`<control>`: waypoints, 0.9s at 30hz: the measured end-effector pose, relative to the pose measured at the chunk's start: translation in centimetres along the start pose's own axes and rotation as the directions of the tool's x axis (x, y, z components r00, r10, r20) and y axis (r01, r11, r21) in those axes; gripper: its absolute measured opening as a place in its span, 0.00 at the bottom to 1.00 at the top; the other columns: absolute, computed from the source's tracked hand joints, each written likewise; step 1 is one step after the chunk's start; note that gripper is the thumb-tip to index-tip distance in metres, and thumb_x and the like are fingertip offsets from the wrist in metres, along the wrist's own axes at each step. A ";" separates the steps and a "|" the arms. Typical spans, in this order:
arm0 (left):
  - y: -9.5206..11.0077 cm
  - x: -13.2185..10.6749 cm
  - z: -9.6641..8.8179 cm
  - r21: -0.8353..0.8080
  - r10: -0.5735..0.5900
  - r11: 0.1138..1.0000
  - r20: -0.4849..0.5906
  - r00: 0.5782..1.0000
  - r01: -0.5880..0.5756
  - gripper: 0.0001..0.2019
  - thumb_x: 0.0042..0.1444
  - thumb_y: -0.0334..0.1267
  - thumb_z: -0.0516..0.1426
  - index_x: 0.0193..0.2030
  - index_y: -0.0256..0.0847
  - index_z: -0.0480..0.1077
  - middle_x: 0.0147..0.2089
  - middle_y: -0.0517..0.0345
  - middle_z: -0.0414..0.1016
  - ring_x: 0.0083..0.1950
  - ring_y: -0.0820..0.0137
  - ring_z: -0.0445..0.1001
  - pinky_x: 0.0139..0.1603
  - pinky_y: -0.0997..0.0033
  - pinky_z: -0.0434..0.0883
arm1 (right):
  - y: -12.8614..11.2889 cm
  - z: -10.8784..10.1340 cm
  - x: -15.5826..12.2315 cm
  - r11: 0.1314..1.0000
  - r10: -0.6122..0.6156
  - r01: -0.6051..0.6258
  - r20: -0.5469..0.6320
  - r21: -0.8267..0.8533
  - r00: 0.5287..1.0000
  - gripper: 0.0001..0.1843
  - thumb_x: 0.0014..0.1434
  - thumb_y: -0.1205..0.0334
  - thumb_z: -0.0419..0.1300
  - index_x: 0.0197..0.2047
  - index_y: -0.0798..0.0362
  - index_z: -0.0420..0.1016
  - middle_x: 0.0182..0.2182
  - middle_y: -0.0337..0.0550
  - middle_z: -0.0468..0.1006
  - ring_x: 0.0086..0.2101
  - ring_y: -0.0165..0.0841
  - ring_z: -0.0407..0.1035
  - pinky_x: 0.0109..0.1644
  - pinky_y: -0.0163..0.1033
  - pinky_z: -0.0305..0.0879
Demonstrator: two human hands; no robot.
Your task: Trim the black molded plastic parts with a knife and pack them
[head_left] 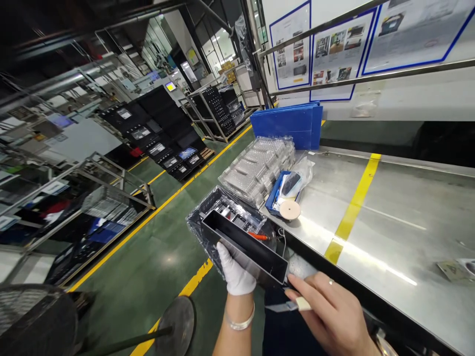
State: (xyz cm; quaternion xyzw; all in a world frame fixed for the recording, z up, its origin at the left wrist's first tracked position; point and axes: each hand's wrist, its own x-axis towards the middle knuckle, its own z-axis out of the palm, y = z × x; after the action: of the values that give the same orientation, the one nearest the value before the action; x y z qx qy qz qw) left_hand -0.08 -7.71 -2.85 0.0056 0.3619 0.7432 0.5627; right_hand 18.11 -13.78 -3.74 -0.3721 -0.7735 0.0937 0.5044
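Note:
My left hand (234, 271), in a white glove, grips a long black rectangular plastic housing (243, 241) from below, holding it open side up over the table's edge. My right hand (330, 309) is bare, wears a ring and pinches a small blade tool with a pale handle (291, 305). The blade's tip sits at the near corner of the housing. Under the housing lies a clear plastic tray with black parts (226, 210) and an orange pen-like item (259, 237).
A steel table (401, 217) with a yellow tape stripe (354, 205) extends right. On it are stacked clear blister trays (258, 168), a blue box with bagged items (285, 190), a round wooden disc (290, 209) and blue panels (287, 126). A fan stand (174, 326) sits on the green floor.

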 end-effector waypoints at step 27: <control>-2.3 0.0 -1.7 0.183 -0.533 0.843 0.163 0.830 0.506 0.25 0.67 0.56 0.50 0.41 0.36 0.77 0.28 0.56 0.77 0.24 0.72 0.73 0.32 0.72 0.73 | 1.3 -1.1 0.1 0.915 -0.310 0.238 0.192 0.326 0.931 0.16 0.70 0.60 0.57 0.58 0.55 0.70 0.25 0.39 0.72 0.26 0.32 0.65 0.30 0.40 0.58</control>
State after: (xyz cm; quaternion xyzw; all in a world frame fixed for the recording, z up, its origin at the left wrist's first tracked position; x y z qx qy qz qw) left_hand 1.14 -8.39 -5.40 0.0217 0.3374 0.5314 0.7767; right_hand 19.66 -13.04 -3.79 -0.1651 -0.8505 0.1810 0.4655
